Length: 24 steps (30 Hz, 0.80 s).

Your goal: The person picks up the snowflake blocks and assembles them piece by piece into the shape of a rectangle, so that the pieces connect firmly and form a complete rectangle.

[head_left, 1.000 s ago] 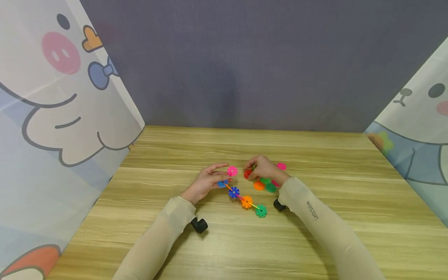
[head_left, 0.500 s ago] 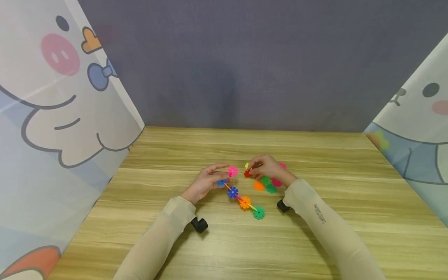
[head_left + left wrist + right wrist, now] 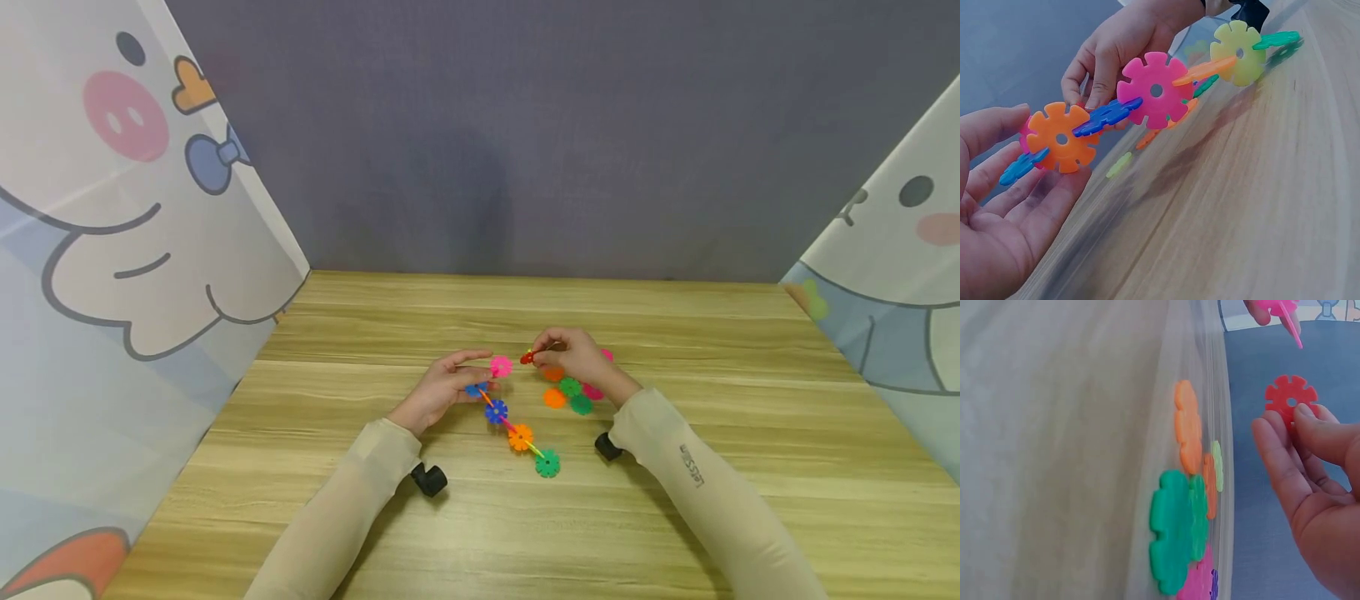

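Observation:
My left hand [image 3: 444, 390] pinches the orange disc [image 3: 1054, 156] of a chain of slotted snowflake discs. In the left wrist view the chain runs through a blue disc [image 3: 1107, 117], a pink disc [image 3: 1141, 78] and a yellow disc [image 3: 1225, 47] to a green disc [image 3: 1277, 40]. A bright pink disc [image 3: 501, 366] sits by the left fingertips in the head view. Between thumb and fingers of my right hand [image 3: 573, 357] is a red snowflake disc [image 3: 1280, 394], held above the table and apart from the chain.
Loose discs lie under and beside the right hand: an orange disc [image 3: 555, 398], a green disc [image 3: 581, 405], a pink disc [image 3: 593, 392] and others. They rest on the wooden table [image 3: 375, 325]. A grey panel [image 3: 480, 150] stands behind it, with printed sheets at both sides.
The right hand has lifted the red disc a little and turned it closer to edge-on. The chain's green end has swung toward the table's front and left. The left hand has barely moved.

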Each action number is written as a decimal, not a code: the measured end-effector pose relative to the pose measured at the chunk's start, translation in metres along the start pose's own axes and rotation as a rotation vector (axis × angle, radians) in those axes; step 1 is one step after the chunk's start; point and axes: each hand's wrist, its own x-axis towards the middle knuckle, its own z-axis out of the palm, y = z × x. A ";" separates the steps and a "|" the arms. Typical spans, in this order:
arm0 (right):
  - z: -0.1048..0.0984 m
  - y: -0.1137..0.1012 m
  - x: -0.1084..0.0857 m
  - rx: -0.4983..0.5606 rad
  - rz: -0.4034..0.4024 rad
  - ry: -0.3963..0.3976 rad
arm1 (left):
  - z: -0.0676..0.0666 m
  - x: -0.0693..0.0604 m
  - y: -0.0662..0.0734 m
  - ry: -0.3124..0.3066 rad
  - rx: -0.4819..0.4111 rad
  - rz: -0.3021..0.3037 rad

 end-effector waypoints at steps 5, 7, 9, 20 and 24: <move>0.002 -0.003 -0.002 0.019 -0.024 0.016 | -0.001 0.001 0.000 0.000 -0.002 0.008; 0.003 -0.004 -0.003 0.024 -0.031 0.021 | 0.000 0.001 0.000 -0.003 -0.001 0.011; 0.004 -0.005 -0.003 0.028 -0.041 0.021 | 0.000 0.000 0.000 -0.005 -0.003 0.012; 0.006 -0.006 -0.004 0.056 -0.089 0.010 | 0.002 0.000 0.004 -0.014 -0.004 0.004; 0.006 -0.006 -0.004 0.056 -0.096 0.007 | 0.002 0.000 0.003 -0.021 -0.004 0.006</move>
